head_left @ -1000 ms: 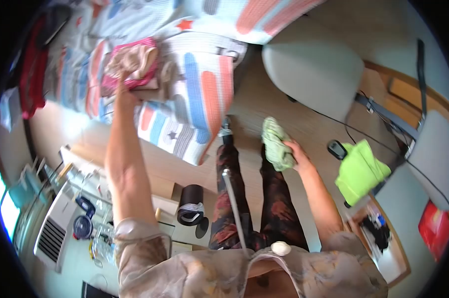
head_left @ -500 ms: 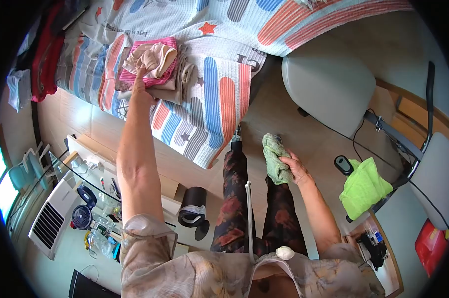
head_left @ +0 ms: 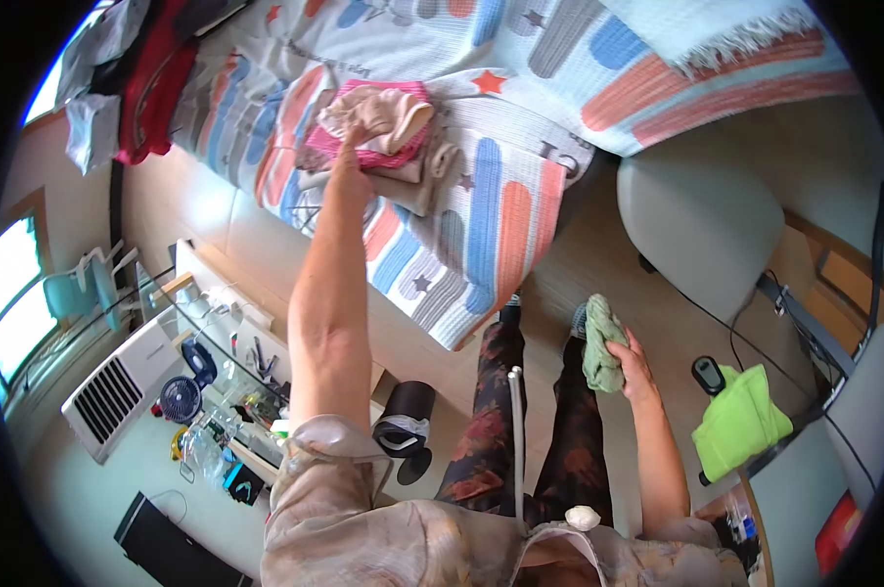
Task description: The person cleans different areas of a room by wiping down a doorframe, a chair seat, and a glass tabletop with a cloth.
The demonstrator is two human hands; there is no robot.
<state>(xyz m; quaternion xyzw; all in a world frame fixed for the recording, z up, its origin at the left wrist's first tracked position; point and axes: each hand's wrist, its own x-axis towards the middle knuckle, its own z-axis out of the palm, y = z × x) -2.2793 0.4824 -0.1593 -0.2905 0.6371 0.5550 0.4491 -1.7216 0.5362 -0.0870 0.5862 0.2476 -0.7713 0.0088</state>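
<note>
My left hand reaches to a stack of folded clothes on the patterned bedspread. Its fingers rest at the near edge of a crumpled beige cloth, which lies on a pink striped cloth; whether they grip it is hard to see. My right hand is closed around a bunched light green cloth, held above the floor beside my right leg.
A grey chair stands beyond the bed's corner. Bright green cloth hangs at the right. A black bin is left of my legs, near a cluttered desk with a small fan. Red clothing hangs far left.
The view has turned, so the bed, stack and chair sit further right. My left hand stays at the beige cloth, and my right hand still holds the green cloth.
</note>
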